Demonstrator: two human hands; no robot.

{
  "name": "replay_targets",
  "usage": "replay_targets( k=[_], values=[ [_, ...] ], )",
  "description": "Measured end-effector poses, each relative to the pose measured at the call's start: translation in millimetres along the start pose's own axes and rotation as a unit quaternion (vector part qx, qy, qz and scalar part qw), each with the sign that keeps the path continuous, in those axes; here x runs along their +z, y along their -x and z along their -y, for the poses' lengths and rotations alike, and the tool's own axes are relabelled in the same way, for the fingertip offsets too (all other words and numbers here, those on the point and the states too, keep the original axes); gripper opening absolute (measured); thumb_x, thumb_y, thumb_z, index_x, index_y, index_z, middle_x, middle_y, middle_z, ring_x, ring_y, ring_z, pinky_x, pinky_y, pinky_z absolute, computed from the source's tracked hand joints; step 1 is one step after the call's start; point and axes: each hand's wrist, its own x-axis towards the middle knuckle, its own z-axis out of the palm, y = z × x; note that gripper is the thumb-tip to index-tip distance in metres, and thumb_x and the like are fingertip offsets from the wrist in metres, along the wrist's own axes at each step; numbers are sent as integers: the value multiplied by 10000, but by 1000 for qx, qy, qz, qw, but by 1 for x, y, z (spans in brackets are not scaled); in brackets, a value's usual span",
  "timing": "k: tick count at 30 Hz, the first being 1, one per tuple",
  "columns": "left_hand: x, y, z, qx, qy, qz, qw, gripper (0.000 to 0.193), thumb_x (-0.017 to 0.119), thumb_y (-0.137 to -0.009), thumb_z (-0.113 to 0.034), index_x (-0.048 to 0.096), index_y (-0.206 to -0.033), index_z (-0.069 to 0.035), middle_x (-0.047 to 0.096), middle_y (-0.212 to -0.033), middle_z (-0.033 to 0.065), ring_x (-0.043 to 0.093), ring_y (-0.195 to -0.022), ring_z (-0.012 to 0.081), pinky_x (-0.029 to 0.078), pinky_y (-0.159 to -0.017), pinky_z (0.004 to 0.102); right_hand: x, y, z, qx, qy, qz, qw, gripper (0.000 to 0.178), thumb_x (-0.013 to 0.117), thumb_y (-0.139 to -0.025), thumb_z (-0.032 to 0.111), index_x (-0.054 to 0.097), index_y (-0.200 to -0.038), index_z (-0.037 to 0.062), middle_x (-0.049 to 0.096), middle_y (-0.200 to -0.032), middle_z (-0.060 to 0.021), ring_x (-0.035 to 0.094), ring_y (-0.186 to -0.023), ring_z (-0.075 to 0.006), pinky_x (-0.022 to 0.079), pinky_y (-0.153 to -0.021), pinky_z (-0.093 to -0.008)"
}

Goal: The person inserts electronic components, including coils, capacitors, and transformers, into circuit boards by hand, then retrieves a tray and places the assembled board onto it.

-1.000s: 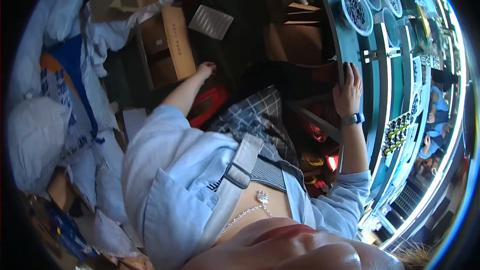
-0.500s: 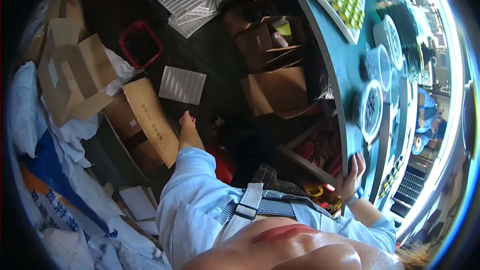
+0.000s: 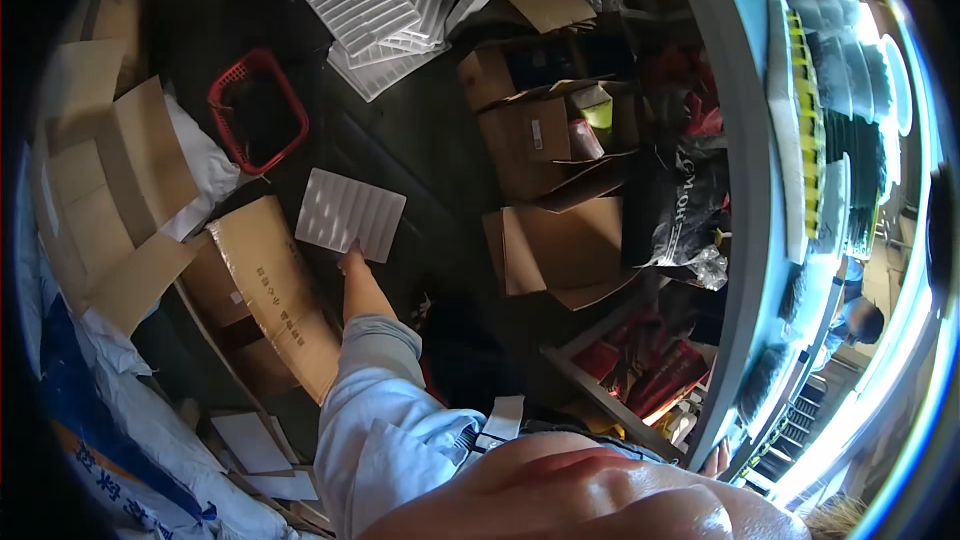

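A white ribbed plastic tray (image 3: 340,202) lies low over the dark floor, ahead and left of me. My left hand (image 3: 352,259) reaches down to its near edge, thumb against the rim; the other fingers are mostly hidden, and the hand looks closed on the tray. At the lower right, my right hand (image 3: 717,460) is curled at the edge of the worktable (image 3: 722,50), with only some fingers showing. Beyond the single tray, more white ribbed trays (image 3: 362,5) are loosely stacked on the floor.
A red plastic basket (image 3: 301,120) stands left of the trays. Open cardboard boxes (image 3: 565,250) line the table's underside; another carton (image 3: 270,285) and white sacks (image 3: 180,440) are at left. On the table are a white tray of yellow-green items (image 3: 795,130) and round containers. A person (image 3: 850,325) is beyond.
My body has leaned lower and the view has tilted. My left hand has come down onto the near edge of the single tray. My right hand still stays at the table edge, now mostly hidden.
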Motion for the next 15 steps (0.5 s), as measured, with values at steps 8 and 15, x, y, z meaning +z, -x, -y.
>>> replay_targets(
  k=[8,15],
  values=[
    [11,-129,-28,-293,238,488,787,684,725,-789,-287,435,-1284,87,489,-1318,195,541,-1107,344,472,-885,504,-9,-1,-7,-74,64,-10,995,641,580,-823,281,312,-1314,-33,391,-1296,-311,439,-1176,-494,370,-964,-585],
    [64,-119,-86,-147,154,243,946,751,755,-747,-300,422,-1272,121,493,-1307,214,527,-1137,331,443,-938,461,-9,-4,-11,-114,96,-14,989,641,582,-847,309,318,-1322,-30,407,-1302,-314,442,-1202,-466,379,-984,-558]
  ],
)
